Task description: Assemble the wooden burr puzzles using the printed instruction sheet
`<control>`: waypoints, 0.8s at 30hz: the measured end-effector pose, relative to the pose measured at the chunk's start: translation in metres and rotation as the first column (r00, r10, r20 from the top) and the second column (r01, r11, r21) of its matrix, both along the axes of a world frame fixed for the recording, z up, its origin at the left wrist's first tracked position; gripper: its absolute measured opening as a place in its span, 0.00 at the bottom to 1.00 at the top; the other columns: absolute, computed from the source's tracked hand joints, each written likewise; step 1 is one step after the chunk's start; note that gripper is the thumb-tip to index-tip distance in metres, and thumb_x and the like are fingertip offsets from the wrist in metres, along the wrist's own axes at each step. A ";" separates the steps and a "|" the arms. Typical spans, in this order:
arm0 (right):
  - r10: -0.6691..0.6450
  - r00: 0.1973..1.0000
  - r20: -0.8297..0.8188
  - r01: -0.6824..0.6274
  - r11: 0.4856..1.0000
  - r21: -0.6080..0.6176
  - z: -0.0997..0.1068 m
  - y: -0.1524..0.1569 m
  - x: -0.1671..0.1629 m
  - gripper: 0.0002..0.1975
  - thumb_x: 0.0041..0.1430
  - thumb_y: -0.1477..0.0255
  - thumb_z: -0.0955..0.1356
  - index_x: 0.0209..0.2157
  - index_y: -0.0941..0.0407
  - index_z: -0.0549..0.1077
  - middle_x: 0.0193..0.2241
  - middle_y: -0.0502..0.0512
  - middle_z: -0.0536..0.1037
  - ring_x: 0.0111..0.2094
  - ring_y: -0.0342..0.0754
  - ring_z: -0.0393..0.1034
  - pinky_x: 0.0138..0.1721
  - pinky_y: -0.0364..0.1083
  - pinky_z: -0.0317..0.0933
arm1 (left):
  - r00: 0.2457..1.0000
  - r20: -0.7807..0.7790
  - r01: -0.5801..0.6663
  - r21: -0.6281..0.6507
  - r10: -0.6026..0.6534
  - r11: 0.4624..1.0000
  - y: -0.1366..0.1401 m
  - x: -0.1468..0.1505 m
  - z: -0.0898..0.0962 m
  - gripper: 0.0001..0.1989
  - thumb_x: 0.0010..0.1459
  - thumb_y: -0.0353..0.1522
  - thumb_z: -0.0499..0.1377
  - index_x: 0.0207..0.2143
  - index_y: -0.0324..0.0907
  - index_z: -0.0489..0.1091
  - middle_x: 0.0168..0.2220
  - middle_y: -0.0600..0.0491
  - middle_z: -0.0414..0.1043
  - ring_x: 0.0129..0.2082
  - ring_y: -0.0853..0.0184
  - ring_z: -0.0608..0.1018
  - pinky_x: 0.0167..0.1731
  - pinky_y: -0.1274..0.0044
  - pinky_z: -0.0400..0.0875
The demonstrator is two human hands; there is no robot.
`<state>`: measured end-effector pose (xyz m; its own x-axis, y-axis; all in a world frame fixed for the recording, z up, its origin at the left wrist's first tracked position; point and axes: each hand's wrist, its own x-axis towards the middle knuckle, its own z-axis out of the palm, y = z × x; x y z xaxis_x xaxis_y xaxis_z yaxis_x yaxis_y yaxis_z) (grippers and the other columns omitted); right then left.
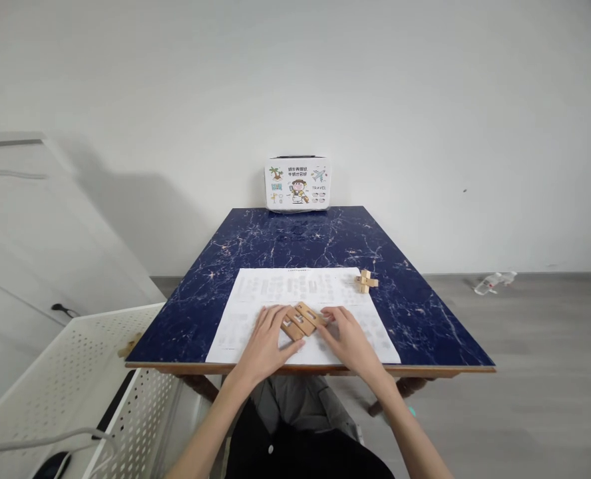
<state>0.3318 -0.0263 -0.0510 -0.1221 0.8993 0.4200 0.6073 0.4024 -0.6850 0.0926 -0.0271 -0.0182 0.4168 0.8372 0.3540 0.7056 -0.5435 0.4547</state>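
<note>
Both your left hand point(266, 340) and right hand point(348, 336) grasp the flat, slotted, tan wooden pieces point(303, 325) near the front edge of the blue marbled tabletop point(200, 286); probably light and stiff, they suit pinching by their outer edges.

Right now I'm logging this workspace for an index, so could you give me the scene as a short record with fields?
Left hand: left hand, at the left side of the flat wooden pieces
Right hand: right hand, fingertips at their right end
Under them: printed sheet, its print too blurred to read
Beside: small wooden cross, near the sheet's far right corner
Surface: dark blue marbled table
Far edge: upright white case with printed pictures
</note>
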 end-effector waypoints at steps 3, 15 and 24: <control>-0.012 0.998 0.069 0.010 0.999 0.033 -0.002 0.001 -0.008 0.13 0.65 0.72 0.67 0.51 0.54 0.70 0.45 0.61 0.76 0.48 0.60 0.72 0.51 0.59 0.68 | 0.998 0.026 -0.056 -0.001 0.056 0.998 -0.002 -0.001 -0.002 0.33 0.61 0.40 0.66 0.65 0.48 0.59 0.63 0.45 0.65 0.65 0.51 0.68 0.66 0.56 0.62; -0.026 0.986 0.167 0.021 0.999 0.036 -0.008 0.007 -0.008 0.12 0.63 0.75 0.66 0.49 0.56 0.72 0.42 0.62 0.75 0.46 0.59 0.71 0.49 0.57 0.69 | 0.986 0.083 -0.146 0.003 0.145 0.989 -0.003 -0.009 -0.008 0.36 0.56 0.42 0.70 0.63 0.47 0.61 0.59 0.45 0.68 0.61 0.50 0.71 0.61 0.58 0.68; -0.007 0.989 0.147 0.009 1.000 -0.008 -0.004 0.007 -0.006 0.12 0.62 0.75 0.67 0.47 0.56 0.73 0.43 0.61 0.75 0.46 0.57 0.72 0.51 0.55 0.68 | 0.985 0.094 -0.148 0.010 0.147 0.989 -0.005 -0.013 -0.011 0.38 0.57 0.43 0.68 0.65 0.47 0.58 0.61 0.44 0.66 0.62 0.49 0.69 0.62 0.57 0.66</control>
<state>0.3260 -0.0192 -0.0545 -0.1749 0.9038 0.3905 0.7050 0.3918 -0.5911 0.0792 -0.0317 -0.0291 0.2540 0.8809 0.3995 0.7339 -0.4445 0.5136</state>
